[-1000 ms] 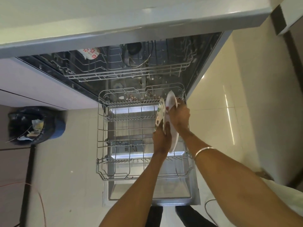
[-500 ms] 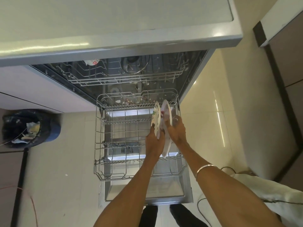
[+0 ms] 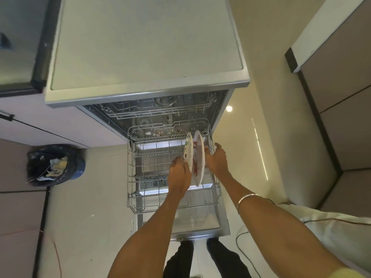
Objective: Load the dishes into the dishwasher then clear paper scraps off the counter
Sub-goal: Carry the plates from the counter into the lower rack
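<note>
The dishwasher's lower rack [image 3: 132, 177] is pulled out over the open door [image 3: 200, 223]. Two plates stand on edge at the rack's right side. The small plate [image 3: 189, 149] has a green and red pattern; the large white plate [image 3: 199, 157], smeared red, stands just right of it. My left hand [image 3: 179, 173] grips the small plate's near rim from the left. My right hand [image 3: 217, 160] is against the large plate's right face, with its fingers curled by the rack's right edge. Its fingertips are partly hidden.
The upper rack [image 3: 160, 112] sits inside the tub with a round dish in it. A grey countertop [image 3: 144, 43] covers the dishwasher. A bin with a black bag [image 3: 54, 165] stands on the floor to the left. A cable [image 3: 240, 243] lies by my feet; cabinets line the right.
My view has tilted up, showing more countertop. The two plates now stand a little apart in the rack, and my hands have spread to either side of them.
</note>
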The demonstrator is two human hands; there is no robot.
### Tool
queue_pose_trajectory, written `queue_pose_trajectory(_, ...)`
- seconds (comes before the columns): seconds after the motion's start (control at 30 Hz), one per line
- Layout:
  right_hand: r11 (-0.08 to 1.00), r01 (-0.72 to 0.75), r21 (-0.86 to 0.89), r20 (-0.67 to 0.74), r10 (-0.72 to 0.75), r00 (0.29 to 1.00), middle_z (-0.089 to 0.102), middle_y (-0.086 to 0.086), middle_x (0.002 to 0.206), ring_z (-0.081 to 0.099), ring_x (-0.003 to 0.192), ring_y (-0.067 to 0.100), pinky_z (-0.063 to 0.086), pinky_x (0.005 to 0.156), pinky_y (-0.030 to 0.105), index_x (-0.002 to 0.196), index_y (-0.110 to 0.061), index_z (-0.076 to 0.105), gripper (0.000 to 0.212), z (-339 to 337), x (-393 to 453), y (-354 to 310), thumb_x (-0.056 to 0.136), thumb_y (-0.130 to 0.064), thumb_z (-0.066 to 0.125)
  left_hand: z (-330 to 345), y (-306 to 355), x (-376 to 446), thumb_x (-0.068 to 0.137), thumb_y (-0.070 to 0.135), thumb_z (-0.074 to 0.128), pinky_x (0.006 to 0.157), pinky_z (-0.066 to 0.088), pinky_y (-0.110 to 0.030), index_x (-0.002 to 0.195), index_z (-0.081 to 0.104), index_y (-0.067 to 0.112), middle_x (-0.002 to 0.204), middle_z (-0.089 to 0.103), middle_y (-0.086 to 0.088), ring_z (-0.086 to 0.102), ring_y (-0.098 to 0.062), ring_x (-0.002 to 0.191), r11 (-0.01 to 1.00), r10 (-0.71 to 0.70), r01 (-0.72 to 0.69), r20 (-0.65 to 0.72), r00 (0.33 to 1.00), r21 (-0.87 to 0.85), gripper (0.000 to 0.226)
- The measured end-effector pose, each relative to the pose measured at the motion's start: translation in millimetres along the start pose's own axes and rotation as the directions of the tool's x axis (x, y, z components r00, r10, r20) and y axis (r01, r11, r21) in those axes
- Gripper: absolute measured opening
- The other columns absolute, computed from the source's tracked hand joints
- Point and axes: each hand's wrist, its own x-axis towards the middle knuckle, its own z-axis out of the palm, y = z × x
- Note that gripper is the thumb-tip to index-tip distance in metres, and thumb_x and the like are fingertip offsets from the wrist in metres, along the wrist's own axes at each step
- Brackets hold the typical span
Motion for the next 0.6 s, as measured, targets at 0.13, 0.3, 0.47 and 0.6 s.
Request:
queue_pose_trajectory(0.13,0.997,-0.053,-0.057,0.006,0.054,0.999,0.043,0.02,0.144,0.046,0.129,0.037,0.038,0.106,0.043,0.145,-0.009,0.036,0.056,-21.0,-37.8,-12.5,0.101,-0.042,0.047,-33.8,18.0,-30.5,0.105,0.026,0.034,0.074,0.049,-0.035,0.126,0.052,0.007,0.111,0.061,-0.012,0.06,-0.027,0.093,0.998,0.002,-0.003,0.017,1.0,0.058,0.034)
queue_pose_trajectory(0.3,0.988,-0.117,-0.101,0.008,0.119,0.993,0.043,0.024,0.142,0.045,0.128,0.04,0.037,0.105,0.04,0.143,-0.005,0.038,0.052,-43.5,-82.5,-19.2,0.102,-0.037,0.044,-68.1,37.1,-70.5,0.102,0.019,0.036,0.082,0.052,-0.042,0.129,0.051,0.002,0.115,0.059,-0.018,0.06,-0.031,0.097,0.993,-0.034,0.025,0.075,0.997,0.113,0.035)
queue_pose_trajectory(0.47,0.925,-0.008,-0.379,0.187,0.085,0.979,0.041,0.023,0.146,0.041,0.133,0.04,0.034,0.109,0.044,0.144,-0.003,0.039,0.064,-62.2,-113.7,-39.0,0.1,-0.049,0.04,-99.9,54.9,-106.4,0.103,0.025,0.034,0.087,0.05,-0.041,0.116,0.059,0.002,0.115,0.059,-0.018,0.058,-0.031,0.101,0.977,0.017,-0.041,0.115,0.993,0.211,0.036)
queue_pose_trajectory(0.6,0.845,0.143,-0.516,0.277,0.006,0.961,0.044,0.019,0.147,0.047,0.131,0.038,0.04,0.109,0.045,0.144,-0.007,0.044,0.064,-65.4,-133.0,-62.8,0.099,-0.052,0.037,-126.2,71.1,-121.1,0.103,0.031,0.03,0.084,0.055,-0.044,0.094,0.061,0.004,0.098,0.064,-0.017,0.061,-0.029,0.089,0.97,-0.011,-0.017,0.113,0.994,0.241,0.042)
